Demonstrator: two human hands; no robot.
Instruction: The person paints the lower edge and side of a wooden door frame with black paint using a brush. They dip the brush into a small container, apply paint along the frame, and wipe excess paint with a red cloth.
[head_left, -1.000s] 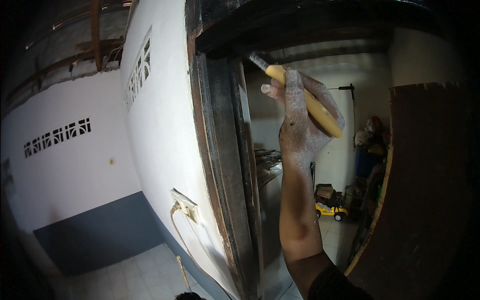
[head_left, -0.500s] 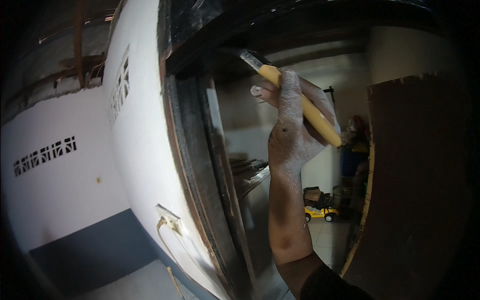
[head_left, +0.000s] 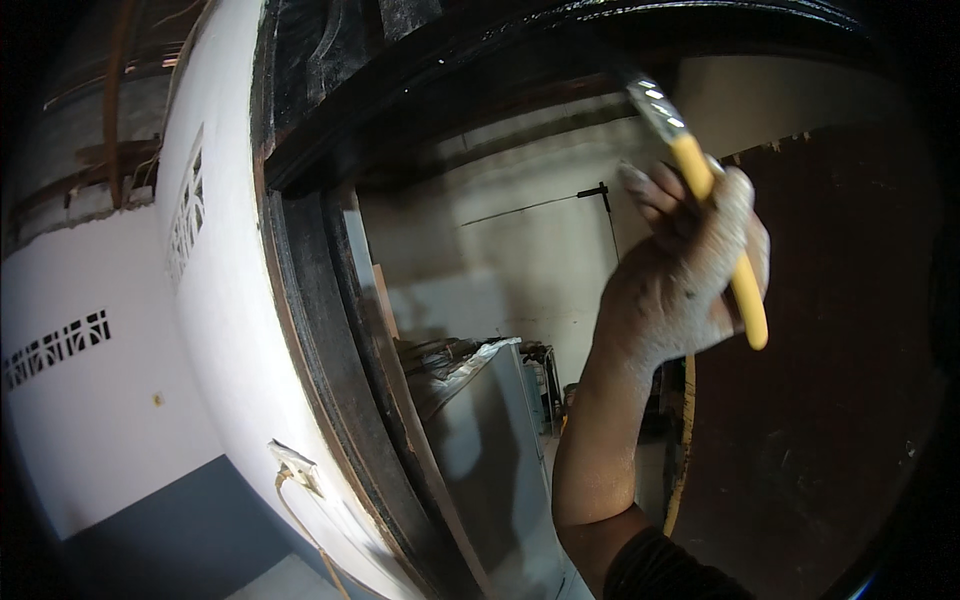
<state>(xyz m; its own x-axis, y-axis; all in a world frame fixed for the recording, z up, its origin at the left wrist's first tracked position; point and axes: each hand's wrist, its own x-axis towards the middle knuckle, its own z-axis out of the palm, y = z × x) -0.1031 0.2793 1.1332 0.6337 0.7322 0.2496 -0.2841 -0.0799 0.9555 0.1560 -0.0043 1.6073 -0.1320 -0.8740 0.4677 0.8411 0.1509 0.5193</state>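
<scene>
My right hand [head_left: 690,265], dusted with whitish powder, is raised and closed round a paintbrush. The paintbrush [head_left: 752,300] has a yellow handle and a shiny metal ferrule, and it tilts up and to the left. Its bristle end is blurred and dark against the underside of the black door-frame head [head_left: 480,85]; whether it touches the wood I cannot tell. Glossy streaks show along the upper edge of that beam. The dark left jamb [head_left: 335,350] stands to the left of my hand. My left hand is out of view.
A white wall [head_left: 225,330] with a socket and plugged-in cord [head_left: 298,470] borders the frame at left. To the right stands a large dark brown panel [head_left: 810,360]. Through the doorway are a pale cabinet-like box [head_left: 480,440] with things on top and a thin black rod [head_left: 535,208].
My right hand and the brush have moved right along the beam. The view has shifted too: the jamb sits further left, and the yellow toy car is no longer seen.
</scene>
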